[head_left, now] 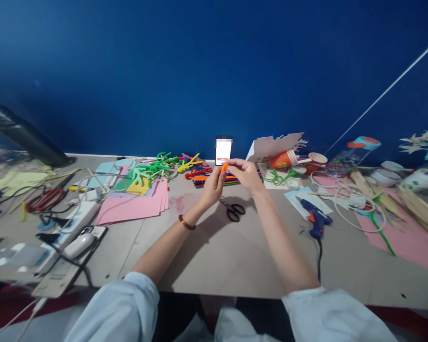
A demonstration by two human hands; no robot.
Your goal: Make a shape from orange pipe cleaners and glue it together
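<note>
Both my hands are raised above the middle of the table and meet on a small orange piece (224, 166), probably a bit of pipe cleaner. My left hand (212, 185) pinches it from below with closed fingers. My right hand (245, 174) pinches it from the right. A beaded bracelet (186, 223) sits on my left wrist. Black-handled scissors (232, 209) lie on the table just under my hands. Behind my hands, a phone (223, 150) stands upright against the blue wall.
Pink paper sheets (131, 205) and green and coloured pipe cleaners (157, 167) lie at left. A blue glue gun (316, 218) with a black cord lies at right. Paper cups (288, 158), white cable (342, 194), a power strip (76, 221) and more pink paper (410, 237) crowd the sides.
</note>
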